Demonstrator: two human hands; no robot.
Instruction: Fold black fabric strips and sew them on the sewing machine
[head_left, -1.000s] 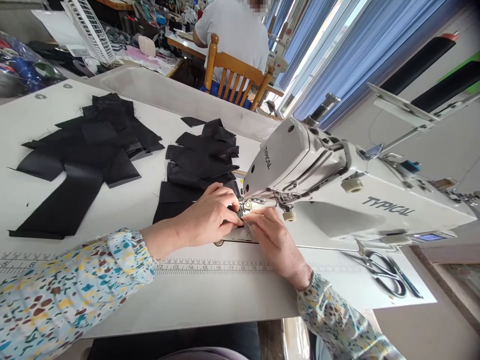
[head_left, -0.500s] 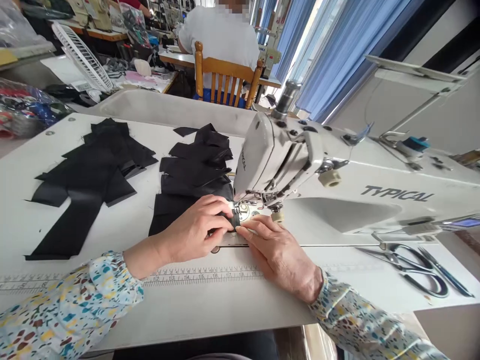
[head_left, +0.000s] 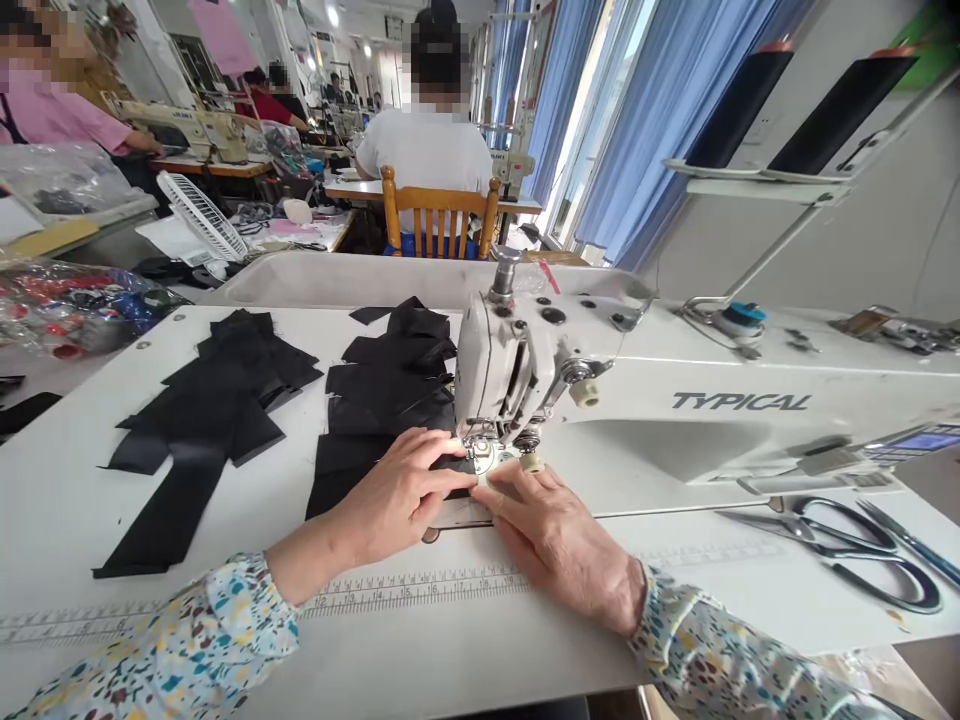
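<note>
A black fabric piece (head_left: 459, 465) lies under the presser foot (head_left: 481, 450) of a white sewing machine (head_left: 675, 400). My left hand (head_left: 405, 490) is closed on this piece just left of the foot, fingers bent and pressed together, covering most of it. From the right, my right hand (head_left: 559, 535) meets the piece's front edge with thumb and fingertips pinched; their tips touch my left fingertips. Behind my left hand spreads a pile of black fabric pieces (head_left: 390, 385). A second black pile (head_left: 217, 400) lies further left on the white table (head_left: 262, 510).
Scissors (head_left: 847, 545) and thread snips (head_left: 911, 540) lie at the right. A printed ruler (head_left: 420, 590) runs along the front. A white fan (head_left: 202, 215) and bagged items (head_left: 75, 310) are at the left. Ahead, a person (head_left: 427, 150) sits on a wooden chair (head_left: 439, 212).
My view has tilted up, showing more of the room and the thread cones. Both hands stay by the presser foot; the left fingers have shifted slightly, with one finger now reaching toward the right fingertips.
</note>
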